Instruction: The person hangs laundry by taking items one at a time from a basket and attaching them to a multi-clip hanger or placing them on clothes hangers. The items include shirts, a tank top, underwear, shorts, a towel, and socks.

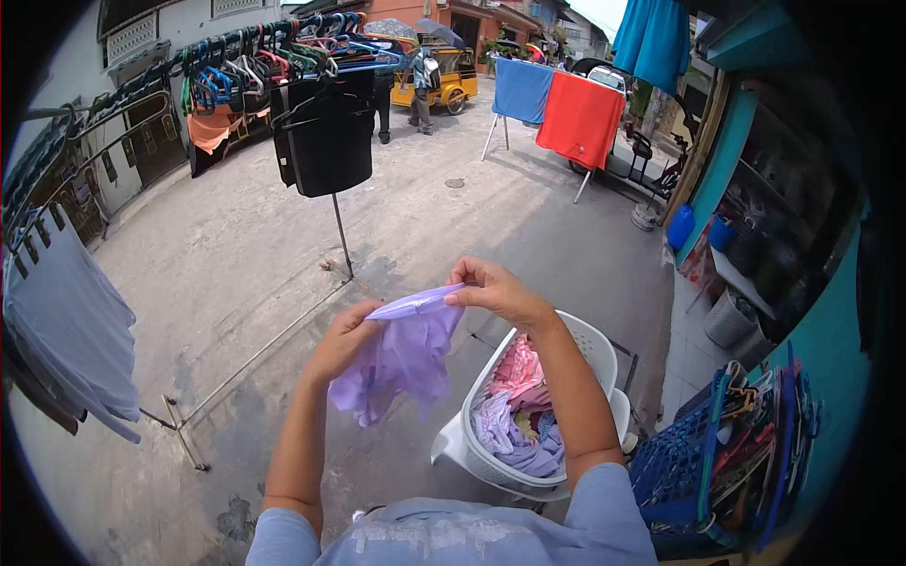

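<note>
A light purple garment (401,363) hangs stretched between my two hands, in front of my chest. My left hand (351,338) grips the left end of its top edge with closed fingers. At the right end, my right hand (491,291) pinches the same edge between thumb and fingers. Below my right forearm, a white laundry basket (604,344) holds pink, lilac and other crumpled clothes (517,448). The basket rests on a white plastic seat (453,445).
Left, a metal rack (255,373) carries many hangers (274,66), a black garment (326,132) and white cloth (71,321). Red (580,113) and blue (522,90) towels hang ahead. A blue crate (675,462) of hangers stands right. Two people (421,87) are up the street.
</note>
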A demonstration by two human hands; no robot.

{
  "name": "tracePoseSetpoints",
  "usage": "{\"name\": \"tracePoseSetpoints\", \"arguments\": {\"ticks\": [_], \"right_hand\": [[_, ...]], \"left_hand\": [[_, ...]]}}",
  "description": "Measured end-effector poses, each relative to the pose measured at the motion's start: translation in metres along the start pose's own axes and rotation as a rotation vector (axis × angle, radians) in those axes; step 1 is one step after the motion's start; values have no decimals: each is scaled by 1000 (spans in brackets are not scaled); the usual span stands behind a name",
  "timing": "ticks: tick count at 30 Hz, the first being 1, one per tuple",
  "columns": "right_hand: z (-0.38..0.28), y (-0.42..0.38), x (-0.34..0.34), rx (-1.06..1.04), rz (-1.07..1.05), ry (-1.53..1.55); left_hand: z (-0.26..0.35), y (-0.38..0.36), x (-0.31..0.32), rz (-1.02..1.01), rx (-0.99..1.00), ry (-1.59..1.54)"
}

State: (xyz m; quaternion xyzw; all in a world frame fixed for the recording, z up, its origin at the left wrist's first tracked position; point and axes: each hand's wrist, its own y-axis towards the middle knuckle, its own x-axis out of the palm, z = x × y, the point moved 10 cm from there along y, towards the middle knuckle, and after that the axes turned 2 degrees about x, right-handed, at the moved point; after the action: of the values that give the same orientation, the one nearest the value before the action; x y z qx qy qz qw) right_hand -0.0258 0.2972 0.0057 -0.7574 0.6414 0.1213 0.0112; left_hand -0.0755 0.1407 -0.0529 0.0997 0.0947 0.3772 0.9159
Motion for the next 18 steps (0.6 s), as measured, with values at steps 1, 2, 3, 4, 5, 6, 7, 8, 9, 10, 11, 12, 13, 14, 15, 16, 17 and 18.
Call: {"name": "tracePoseSetpoints", "arguments": {"ticks": [1,2,3,4,5,6,7,8,9,10,11,12,13,14,15,16,17,18], "right_hand": [[2,4,2,-27,-7,109],[3,8,4,-53,-8,166],[3,11,4,-79,-1,221],[2,12,2,-104,9,274],[0,13,4,-97,-5,288],[-4,14,6,-86,-18,303],[-7,15,10,-72,-32,322],[-13,15,15,-80,-58,327],[-21,15,19,-89,-85,332],[-24,16,24,-100,-114,334],[-23,15,28,-101,-146,306],[-22,15,30,-105,-178,275],[-23,16,32,-112,-211,242],[-20,15,39,-70,-244,160],[-19,12,46,-28,-276,79],[-14,9,53,16,-309,-3],[-8,9,58,22,-314,-104],[-8,10,64,-4,-337,-124]], "left_hand": [[1,-1,0,-37,-17,9],[2,-2,2,-80,-29,17],[4,-6,6,-129,-79,32],[-6,-10,11,-167,-116,12],[-21,-16,17,-207,-154,-10],[-33,-21,22,-247,-194,-33],[-59,-32,27,-378,-376,146],[-73,-38,33,-465,-381,253],[-93,-45,38,-551,-383,361],[-115,-53,41,-635,-381,468],[-119,-56,46,-691,-336,445],[-118,-54,43,-618,-310,327],[-114,-51,38,-543,-279,211],[-99,-48,37,-466,-248,97],[-83,-45,37,-429,-241,34],[-64,-39,37,-392,-233,-29],[-48,-33,38,-353,-226,-93],[-33,-29,43,-339,-201,-145]]}}
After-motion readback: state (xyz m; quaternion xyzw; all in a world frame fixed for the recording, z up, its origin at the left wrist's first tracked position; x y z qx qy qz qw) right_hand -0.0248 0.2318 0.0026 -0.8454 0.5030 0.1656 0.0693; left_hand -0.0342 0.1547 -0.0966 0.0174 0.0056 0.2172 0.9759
